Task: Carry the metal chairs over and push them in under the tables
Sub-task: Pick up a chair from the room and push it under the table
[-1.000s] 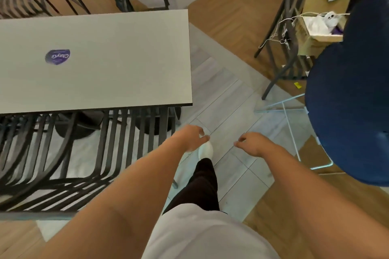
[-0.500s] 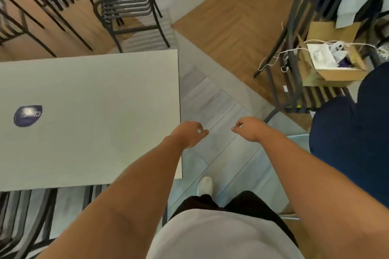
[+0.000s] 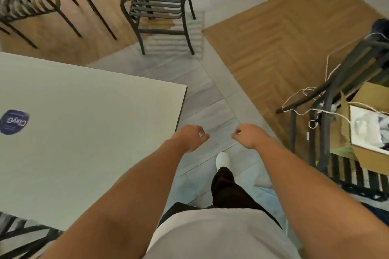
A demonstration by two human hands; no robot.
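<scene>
Beside the table [image 3: 84, 132], both hands, left [image 3: 190, 137] and right [image 3: 247, 135], hang loosely curled, holding nothing.

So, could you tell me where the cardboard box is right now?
In the head view, the cardboard box sits at the far right edge, on a dark metal chair draped with white cords.

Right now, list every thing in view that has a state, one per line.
Left hand: empty, fingers loosely curled.
Right hand: empty, fingers loosely curled.
Chair ahead: upright, standing free on the floor.
Table: bare but for a blue sticker.
Cardboard box: open, on a chair.
</scene>
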